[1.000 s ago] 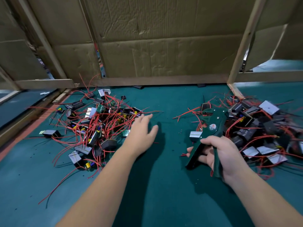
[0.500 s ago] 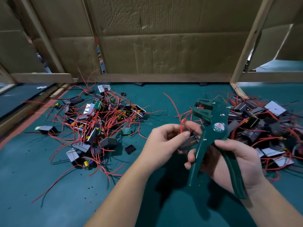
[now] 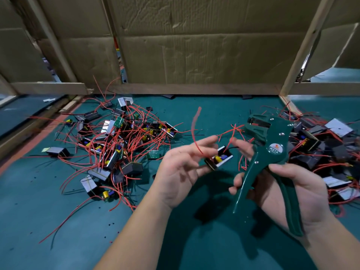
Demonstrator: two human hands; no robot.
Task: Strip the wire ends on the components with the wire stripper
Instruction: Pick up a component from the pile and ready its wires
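Observation:
My right hand grips the handles of the green wire stripper, jaws pointing up and left, handles spread. Between my hands sits a small black component with yellow and blue parts inside. My left hand holds this component with its lower fingers, and its red wire curves up over my fingers, blurred. My right forefinger tip reaches toward the component near a short black wire.
A pile of components with red wires lies on the green mat at left. Another pile lies at right behind the stripper. Cardboard walls and wooden frame strips close the back.
My left hand reached into the left pile, then came back to centre. My right hand lifted the stripper off the mat. Now the component is turned open side up and its red wire swings.

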